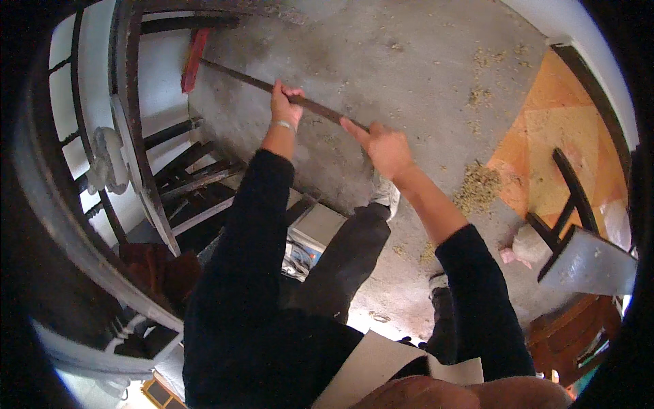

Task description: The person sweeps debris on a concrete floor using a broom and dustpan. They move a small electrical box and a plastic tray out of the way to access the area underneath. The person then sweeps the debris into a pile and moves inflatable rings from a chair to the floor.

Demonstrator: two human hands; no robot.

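My left hand point(287, 105) grips the middle of a long dark pole point(324, 110), and a bracelet circles that wrist. Closer to my body, my right hand point(388, 148) is closed around the pole's near end. The pole slants away to the upper left. At its far end is a red crosswise head point(194, 61), low by the wall; whether it is a broom or a scraper I cannot tell. Concrete floor point(409, 76) lies beneath it. On the floor to the right of my hands sits a pile of yellowish husks or shavings point(477, 186).
Dark wooden frames point(199, 179) stand at left against the wall. A light box point(317, 225) is beside my left leg. More scraps point(480, 97) trail across the floor. Orange tiles point(557, 128), a white-topped stool point(587, 260) and a pale bag point(531, 243) lie right.
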